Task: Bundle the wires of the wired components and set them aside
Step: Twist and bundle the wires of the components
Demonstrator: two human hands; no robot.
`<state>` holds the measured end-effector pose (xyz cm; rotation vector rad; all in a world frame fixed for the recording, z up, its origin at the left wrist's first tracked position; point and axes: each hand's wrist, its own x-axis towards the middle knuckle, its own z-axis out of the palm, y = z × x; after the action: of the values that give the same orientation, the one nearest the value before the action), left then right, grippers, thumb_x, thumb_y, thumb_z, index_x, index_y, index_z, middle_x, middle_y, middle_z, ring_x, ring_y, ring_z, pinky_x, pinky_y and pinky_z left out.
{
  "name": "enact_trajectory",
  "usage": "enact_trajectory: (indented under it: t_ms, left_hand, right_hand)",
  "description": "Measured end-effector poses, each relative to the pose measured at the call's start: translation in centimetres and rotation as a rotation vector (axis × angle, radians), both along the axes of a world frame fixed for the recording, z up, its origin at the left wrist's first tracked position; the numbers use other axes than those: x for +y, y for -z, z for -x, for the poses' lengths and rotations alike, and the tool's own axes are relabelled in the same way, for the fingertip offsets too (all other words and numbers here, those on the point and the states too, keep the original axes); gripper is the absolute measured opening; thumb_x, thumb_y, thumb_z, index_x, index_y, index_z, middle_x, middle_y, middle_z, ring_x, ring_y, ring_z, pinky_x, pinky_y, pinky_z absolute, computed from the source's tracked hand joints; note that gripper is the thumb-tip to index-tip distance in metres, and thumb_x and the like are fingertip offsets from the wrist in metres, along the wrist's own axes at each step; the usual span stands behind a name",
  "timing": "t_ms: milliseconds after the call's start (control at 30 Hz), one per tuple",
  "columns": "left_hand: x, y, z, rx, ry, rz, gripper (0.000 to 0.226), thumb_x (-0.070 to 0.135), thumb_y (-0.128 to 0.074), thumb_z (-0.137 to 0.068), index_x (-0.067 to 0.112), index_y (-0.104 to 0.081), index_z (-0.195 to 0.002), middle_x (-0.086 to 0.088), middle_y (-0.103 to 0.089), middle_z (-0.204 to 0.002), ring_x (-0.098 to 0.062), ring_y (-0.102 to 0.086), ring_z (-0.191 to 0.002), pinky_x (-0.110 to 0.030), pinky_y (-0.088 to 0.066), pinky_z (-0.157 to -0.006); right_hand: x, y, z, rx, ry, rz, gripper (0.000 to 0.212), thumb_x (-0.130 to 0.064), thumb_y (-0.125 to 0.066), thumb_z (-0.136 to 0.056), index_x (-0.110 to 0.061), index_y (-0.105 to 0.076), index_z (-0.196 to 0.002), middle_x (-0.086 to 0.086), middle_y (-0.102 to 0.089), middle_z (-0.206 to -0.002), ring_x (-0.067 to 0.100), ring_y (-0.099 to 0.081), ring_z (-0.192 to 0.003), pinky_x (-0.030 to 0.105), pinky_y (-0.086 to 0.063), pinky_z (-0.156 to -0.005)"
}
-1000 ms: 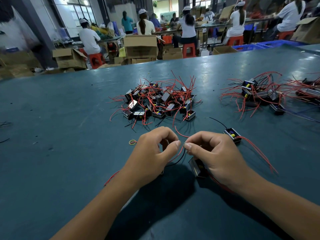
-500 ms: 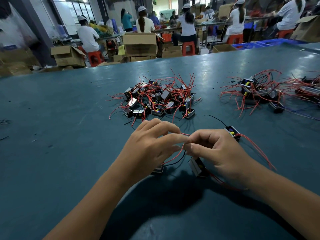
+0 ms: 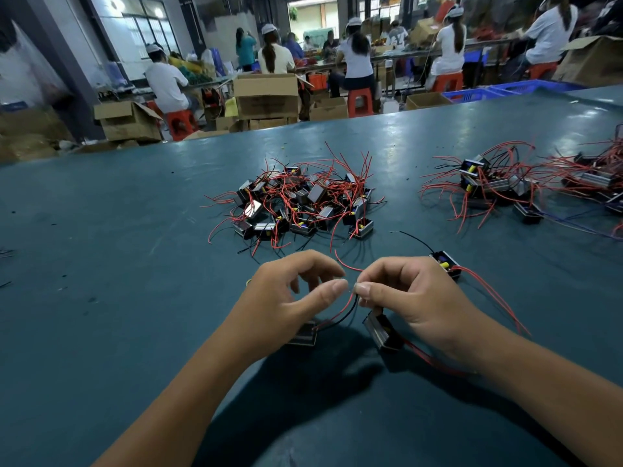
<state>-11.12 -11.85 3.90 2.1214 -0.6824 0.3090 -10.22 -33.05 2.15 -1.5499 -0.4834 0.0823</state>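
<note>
- Cardboard boxes (image 3: pixel 266 96) are standing open beyond the desk's (image 3: pixel 101 264) far edge; contents cannot be told.
- Right hand (image 3: pixel 414 298) is pinching red and black wires (image 3: pixel 347 306), which are curving down-left to a component (image 3: pixel 305 335) under the left hand (image 3: pixel 286 298).
- Left fingers are hanging loosely curled, thumb nearing the pinch.
- Pile (image 3: pixel 300 203) is lying mid-desk; open surface is lying left.

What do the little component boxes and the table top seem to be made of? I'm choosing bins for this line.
Component by the right hand: its casing looks like bare metal, with a grey, shiny side; possibly plated plastic. Its wires have glossy red and black sleeves, likely plastic insulation. Table: a dark teal, matte, scuffed sheet, perhaps rubber or vinyl.
</note>
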Motion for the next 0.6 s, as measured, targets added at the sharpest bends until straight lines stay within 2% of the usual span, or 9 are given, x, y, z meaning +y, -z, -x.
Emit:
enact_trajectory:
  t_ms: [67,133,233,400,500,600]
  left_hand:
    - [0.00,0.04,-0.02,0.002,-0.002,-0.030,0.020,0.048,-0.065,-0.088,0.029,-0.070,-0.093,0.013,-0.069,-0.087,-0.015,-0.062,-0.084,-0.016,-0.042,-0.071]
    - [-0.26,0.10,0.09,-0.038,0.003,-0.087,0.013,0.038,-0.069,-0.090,0.025,-0.070,-0.090,0.012,-0.066,-0.083,-0.013,-0.061,-0.081,-0.009,-0.037,-0.071]
    - [-0.63,0.09,0.27,-0.079,-0.004,-0.143,0.008,0.026,-0.067,-0.091,0.020,-0.069,-0.086,0.011,-0.063,-0.078,-0.010,-0.059,-0.077,-0.007,-0.036,-0.071]
    - [-0.49,-0.30,0.62,-0.058,0.039,-0.112,0.016,0.032,-0.061,-0.093,0.021,-0.066,-0.084,0.010,-0.062,-0.078,-0.009,-0.058,-0.076,-0.009,-0.036,-0.071]
    - [0.06,-0.73,0.38,-0.173,0.046,-0.108,0.004,0.020,-0.067,-0.091,0.023,-0.068,-0.094,0.012,-0.060,-0.085,-0.010,-0.057,-0.079,-0.013,-0.038,-0.073]
    - [0.17,-0.72,0.14,-0.294,0.047,-0.159,0.019,0.013,-0.074,-0.087,0.021,-0.074,-0.105,0.011,-0.057,-0.099,-0.005,-0.056,-0.089,-0.017,-0.042,-0.080]
  right_hand:
    - [-0.02,-0.03,0.02,-0.002,-0.005,-0.001,0.007,-0.003,-0.069,-0.086,-0.004,-0.069,-0.080,-0.001,-0.066,-0.065,0.005,-0.061,-0.062,0.015,-0.047,-0.062]
    - [-0.02,-0.06,0.08,-0.006,-0.010,0.003,0.007,-0.003,-0.069,-0.086,-0.005,-0.069,-0.079,-0.001,-0.066,-0.066,0.005,-0.060,-0.062,0.016,-0.047,-0.062]
    - [0.00,-0.12,0.08,-0.007,-0.010,0.004,0.010,-0.003,-0.069,-0.086,-0.008,-0.069,-0.078,-0.001,-0.067,-0.066,0.005,-0.061,-0.062,0.016,-0.047,-0.062]
    - [-0.01,-0.06,0.00,-0.016,-0.025,0.009,0.010,-0.002,-0.069,-0.087,-0.008,-0.069,-0.079,-0.001,-0.067,-0.066,0.005,-0.061,-0.063,0.015,-0.047,-0.063]
    - [-0.28,-0.10,-0.13,-0.010,-0.064,0.034,0.010,-0.002,-0.068,-0.087,-0.009,-0.069,-0.080,-0.001,-0.068,-0.069,0.006,-0.061,-0.065,0.015,-0.048,-0.065]
    - [-0.48,-0.20,-0.05,-0.012,-0.129,0.052,0.005,-0.006,-0.068,-0.087,-0.008,-0.070,-0.083,0.000,-0.068,-0.074,0.007,-0.060,-0.069,0.017,-0.049,-0.068]
